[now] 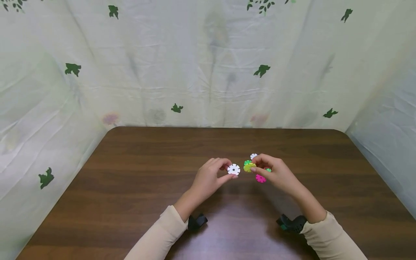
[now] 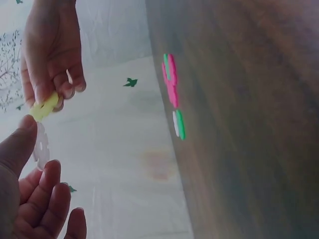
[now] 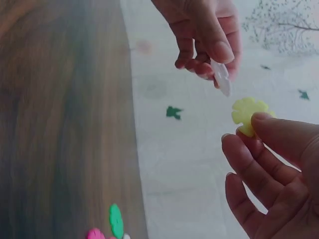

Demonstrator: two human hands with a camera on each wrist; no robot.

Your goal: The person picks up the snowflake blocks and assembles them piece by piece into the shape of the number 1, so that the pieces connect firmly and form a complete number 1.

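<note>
My left hand [image 1: 208, 177] pinches a white interlocking disc [image 1: 237, 169] between thumb and fingers, its notched rim facing up in the head view. To the right, my right hand [image 1: 276, 174] pinches a yellow interlocking disc [image 1: 248, 168] by its edge. Both discs are held above the table, a small gap apart in the right wrist view. Behind and below the right hand lie more notched discs: a white one [image 1: 253, 156], a pink one [image 1: 260, 178] and green ones [image 3: 115, 220], partly hidden by the hand in the head view.
The brown wood-grain table [image 1: 130, 202] extends around both hands. A pale curtain [image 1: 195, 54] with green leaf and bird-like shapes hangs behind and at the sides. Dark wrist straps [image 1: 196, 221] sit at both sleeve cuffs.
</note>
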